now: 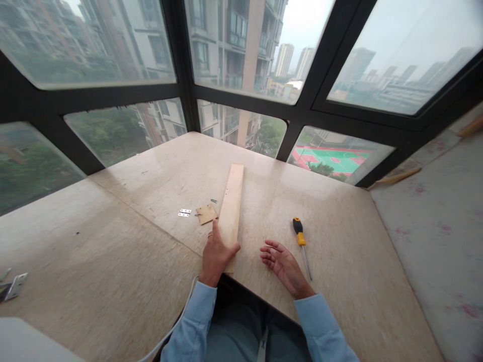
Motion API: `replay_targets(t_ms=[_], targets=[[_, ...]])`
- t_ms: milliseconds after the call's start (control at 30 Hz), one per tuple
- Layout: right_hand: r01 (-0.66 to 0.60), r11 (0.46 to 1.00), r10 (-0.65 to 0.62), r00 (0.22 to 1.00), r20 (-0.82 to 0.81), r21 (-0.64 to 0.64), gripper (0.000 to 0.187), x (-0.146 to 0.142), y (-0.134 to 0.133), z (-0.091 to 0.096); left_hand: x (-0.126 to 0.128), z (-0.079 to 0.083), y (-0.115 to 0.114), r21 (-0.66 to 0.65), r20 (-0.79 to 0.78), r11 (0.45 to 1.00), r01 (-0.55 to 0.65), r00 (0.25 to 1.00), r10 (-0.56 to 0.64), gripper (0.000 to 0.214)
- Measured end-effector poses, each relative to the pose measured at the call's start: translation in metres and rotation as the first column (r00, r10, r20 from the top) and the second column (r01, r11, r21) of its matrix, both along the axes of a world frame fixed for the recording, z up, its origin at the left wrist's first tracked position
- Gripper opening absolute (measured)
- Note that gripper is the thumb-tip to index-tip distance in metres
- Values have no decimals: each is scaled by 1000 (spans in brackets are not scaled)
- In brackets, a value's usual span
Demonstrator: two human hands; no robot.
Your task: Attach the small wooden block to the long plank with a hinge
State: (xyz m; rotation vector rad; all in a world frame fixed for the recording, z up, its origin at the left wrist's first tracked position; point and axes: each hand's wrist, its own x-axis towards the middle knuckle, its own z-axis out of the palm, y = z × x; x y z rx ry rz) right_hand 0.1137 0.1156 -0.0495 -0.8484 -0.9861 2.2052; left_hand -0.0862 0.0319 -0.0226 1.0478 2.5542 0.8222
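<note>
A long pale wooden plank [233,201] lies on the marble sill [151,171], running away from me. My left hand [216,254] rests on its near end, fingers spread over the plank's left edge, open. My right hand [281,264] hovers palm up just right of the plank, fingers loosely curled and holding nothing. A screwdriver [301,241] with a yellow and black handle lies right of that hand. Left of the plank sit a small square wood piece [207,213], a small metal hinge [184,212] and a few screws [213,200].
Large windows with dark frames [188,90] ring the sill, with buildings and a sports court outside. Another metal hinge [15,285] lies at the far left edge. A white cable [177,322] runs by my left sleeve. A stained surface [433,226] extends on the right.
</note>
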Motion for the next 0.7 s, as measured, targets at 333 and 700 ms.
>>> replay_targets(t_ms=[333,700], targets=[[12,1000,-12,1000,7,0,40,1,0,0,0,-3,1,2,-12,1000,5,1000,-5,101],[15,1000,-15,1000,7,14,41,1,0,0,1,-8,1,-55,-122,996,75,989,-81,95]])
